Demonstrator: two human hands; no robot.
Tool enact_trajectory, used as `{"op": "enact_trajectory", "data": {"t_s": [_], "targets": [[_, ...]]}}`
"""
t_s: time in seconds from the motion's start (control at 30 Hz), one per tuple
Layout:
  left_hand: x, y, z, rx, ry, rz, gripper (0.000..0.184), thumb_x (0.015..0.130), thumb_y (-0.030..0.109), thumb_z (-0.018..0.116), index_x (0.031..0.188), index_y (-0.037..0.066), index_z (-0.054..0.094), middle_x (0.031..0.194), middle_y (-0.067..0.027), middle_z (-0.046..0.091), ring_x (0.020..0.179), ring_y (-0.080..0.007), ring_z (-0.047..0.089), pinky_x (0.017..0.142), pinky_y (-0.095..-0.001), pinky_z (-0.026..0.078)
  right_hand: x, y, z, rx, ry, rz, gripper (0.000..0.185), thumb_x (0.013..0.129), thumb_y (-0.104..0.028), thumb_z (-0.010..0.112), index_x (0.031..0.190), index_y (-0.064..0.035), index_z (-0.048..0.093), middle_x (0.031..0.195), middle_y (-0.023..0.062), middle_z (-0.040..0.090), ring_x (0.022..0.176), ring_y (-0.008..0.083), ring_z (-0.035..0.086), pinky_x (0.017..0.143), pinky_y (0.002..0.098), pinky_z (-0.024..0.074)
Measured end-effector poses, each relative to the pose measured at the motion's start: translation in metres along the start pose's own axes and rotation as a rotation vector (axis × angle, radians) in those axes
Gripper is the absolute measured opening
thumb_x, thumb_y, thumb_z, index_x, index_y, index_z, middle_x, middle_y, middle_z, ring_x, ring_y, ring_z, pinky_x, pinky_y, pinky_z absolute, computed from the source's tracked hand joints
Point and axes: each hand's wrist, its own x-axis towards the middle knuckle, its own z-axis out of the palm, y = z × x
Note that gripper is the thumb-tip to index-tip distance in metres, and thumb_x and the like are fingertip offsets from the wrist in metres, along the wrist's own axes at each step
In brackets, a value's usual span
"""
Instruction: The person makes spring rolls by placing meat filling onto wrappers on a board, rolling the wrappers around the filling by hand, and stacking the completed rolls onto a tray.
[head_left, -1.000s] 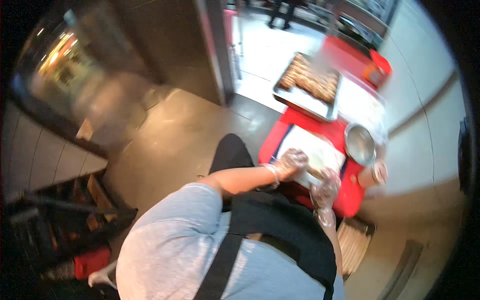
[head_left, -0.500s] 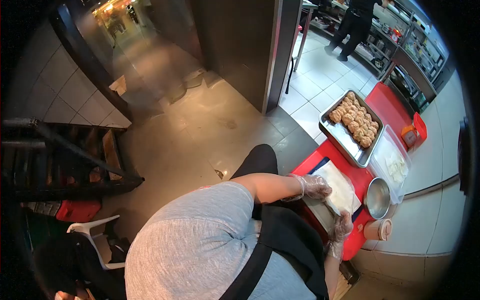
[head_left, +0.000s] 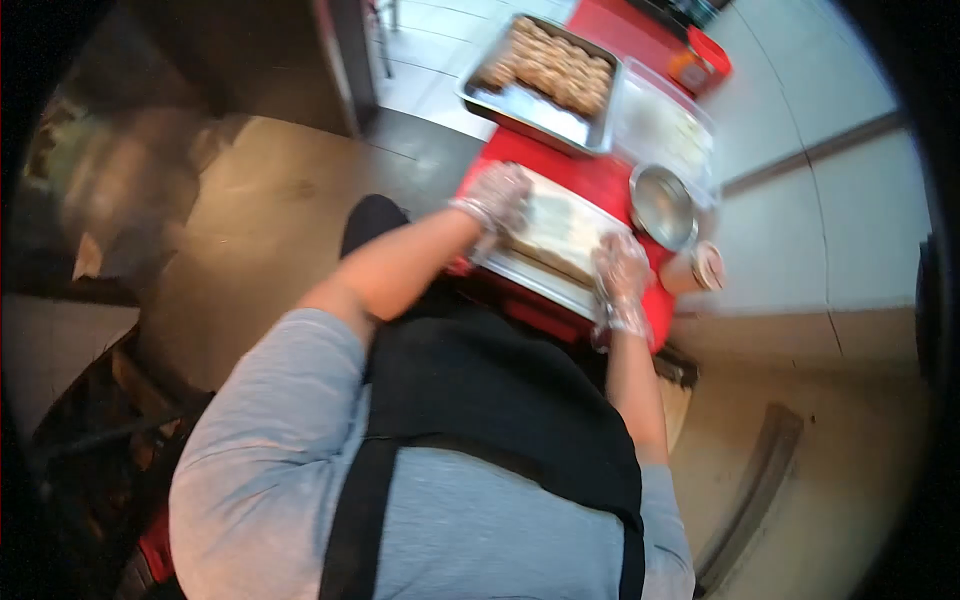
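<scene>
A stack of pale white sheets (head_left: 555, 228), perhaps wrappers, lies on a light tray or board (head_left: 535, 275) at the near edge of the red table. A greyish patch shows on its top. My left hand (head_left: 498, 197), in a clear plastic glove, grips the stack's left end with fingers curled. At the right end, my right hand (head_left: 622, 268), gloved the same way, closes on the edge. Motion blur softens both hands, and the fingertips are partly hidden.
Beyond the stack stands a metal tray (head_left: 585, 135) with rows of browned balls. To its right are a clear plastic container (head_left: 650, 110) with pale pieces, a metal bowl (head_left: 662, 205), a lidded tub (head_left: 693, 268) and an orange-red scale (head_left: 698, 62). A tiled wall (head_left: 770, 240) borders the right side.
My view has swung, shifting the table leftward and up in the picture. My hands have moved apart to the stack's two ends; before, they were closer together, holding a raised white sheet.
</scene>
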Motion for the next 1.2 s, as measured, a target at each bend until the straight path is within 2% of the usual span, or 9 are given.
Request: {"op": "enact_trajectory", "data": {"t_s": [0.07,0.13,0.27,0.3,0.43,0.53,0.67,0.83,1.2], "targets": [[-0.006,-0.013,0.000,-0.158,0.170,-0.003,0.023,0.072,0.026,0.073,0.092,0.016,0.072,0.103,-0.0135,0.065,0.102,-0.0317,0.061,0.089,-0.0398,0.050,-0.001,-0.006,-0.013,-0.005,0.063,0.090,0.016,0.081,-0.021,0.065,0.093,-0.0114,0.069,0.096,0.0127,0.068,0.092,0.0311,0.064,0.081,0.0452,0.0510],[0.006,-0.022,0.008,-0.321,0.129,0.236,0.018,0.076,0.024,0.071,0.093,0.017,0.071,0.106,-0.0138,0.064,0.104,-0.0320,0.061,0.091,-0.0388,0.049,0.001,-0.018,-0.015,0.067,0.024,-0.004,0.012,0.084,-0.019,0.064,0.090,-0.0113,0.071,0.090,0.0137,0.069,0.082,0.0325,0.066,0.074,0.0445,0.0535],[0.030,-0.004,0.024,-0.412,-0.170,0.417,0.016,0.079,0.017,0.070,0.094,0.014,0.071,0.102,-0.0141,0.065,0.102,-0.0322,0.062,0.088,-0.0382,0.050,-0.004,-0.070,-0.011,0.251,-0.296,-0.116,0.030,0.082,-0.026,0.069,0.106,-0.0077,0.068,0.106,0.0161,0.064,0.098,0.0344,0.062,0.088,0.0437,0.0492],[0.034,0.003,0.024,-0.526,-0.206,0.039,0.015,0.079,0.015,0.070,0.095,0.013,0.071,0.094,-0.0142,0.065,0.097,-0.0326,0.064,0.082,-0.0387,0.051,-0.005,-0.075,-0.007,0.270,-0.243,-0.121,0.031,0.080,-0.024,0.071,0.105,-0.0064,0.067,0.105,0.0162,0.064,0.098,0.0348,0.062,0.088,0.0440,0.0489],[0.043,-0.026,0.044,-0.573,-0.043,0.144,0.017,0.079,0.020,0.074,0.091,0.009,0.069,0.089,-0.0158,0.066,0.088,-0.0342,0.063,0.078,-0.0399,0.051,-0.023,-0.081,0.001,0.345,-0.101,-0.143,0.034,0.075,-0.017,0.074,0.105,-0.0028,0.066,0.103,0.0154,0.064,0.097,0.0348,0.061,0.088,0.0437,0.0486],[0.032,-0.020,0.018,-0.530,-0.051,0.131,0.021,0.078,0.023,0.077,0.092,0.009,0.069,0.089,-0.0156,0.066,0.086,-0.0338,0.063,0.077,-0.0398,0.051,-0.012,-0.093,-0.014,0.344,-0.236,-0.072,0.034,0.073,-0.015,0.076,0.104,-0.0036,0.066,0.101,0.0146,0.065,0.097,0.0343,0.061,0.086,0.0429,0.0494],[0.032,-0.024,0.018,-0.520,-0.033,0.187,0.026,0.081,0.032,0.075,0.093,0.010,0.069,0.090,-0.0158,0.066,0.089,-0.0339,0.063,0.080,-0.0403,0.050,-0.012,-0.107,0.009,0.331,0.004,-0.171,0.029,0.073,-0.013,0.076,0.099,-0.0030,0.067,0.093,0.0134,0.066,0.091,0.0333,0.062,0.081,0.0419,0.0498],[0.032,-0.022,0.020,-0.516,-0.071,0.114,0.026,0.082,0.035,0.072,0.094,0.012,0.071,0.095,-0.0163,0.066,0.093,-0.0347,0.063,0.082,-0.0407,0.050,-0.005,-0.102,0.008,0.380,-0.215,-0.130,0.028,0.075,-0.016,0.076,0.099,-0.0068,0.067,0.097,0.0147,0.065,0.093,0.0342,0.062,0.084,0.0435,0.0500],[0.039,-0.028,0.038,-0.573,-0.041,0.116,0.025,0.080,0.033,0.074,0.095,0.013,0.071,0.093,-0.0164,0.066,0.092,-0.0357,0.063,0.082,-0.0414,0.050,0.001,-0.142,0.018,0.326,-0.035,-0.225,0.028,0.076,-0.018,0.076,0.100,-0.0062,0.068,0.093,0.0150,0.065,0.089,0.0348,0.062,0.079,0.0440,0.0512]]}}
